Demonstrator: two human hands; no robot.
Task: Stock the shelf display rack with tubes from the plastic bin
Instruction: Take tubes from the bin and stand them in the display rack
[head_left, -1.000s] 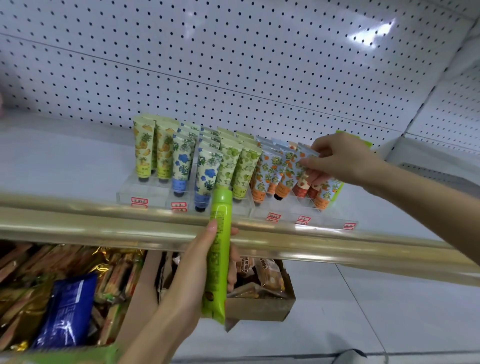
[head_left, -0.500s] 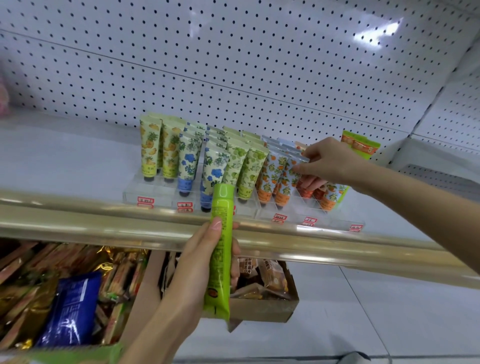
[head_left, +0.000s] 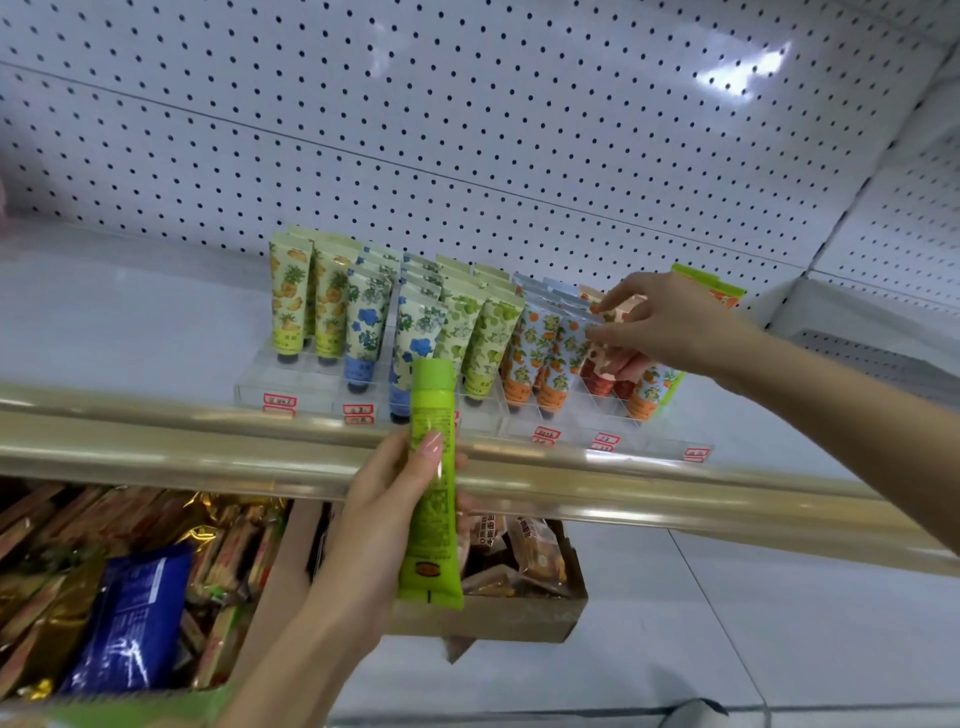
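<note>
From the head view, the right hand (head_left: 675, 327) has moved from steadying the rows to pinching the crimped top of a red-patterned tube (head_left: 602, 374) at the right end of the display rack (head_left: 291, 384), apparently seating it. The left hand (head_left: 384, 519) still grips the green tube (head_left: 434, 483) upright, cap up, just in front of the shelf edge (head_left: 156, 441). It is not yet stocked.

White pegboard (head_left: 467, 104) behind; gold rail (head_left: 156, 447); below, cardboard box (head_left: 519, 621) of snacks, blue packet (head_left: 135, 623).
</note>
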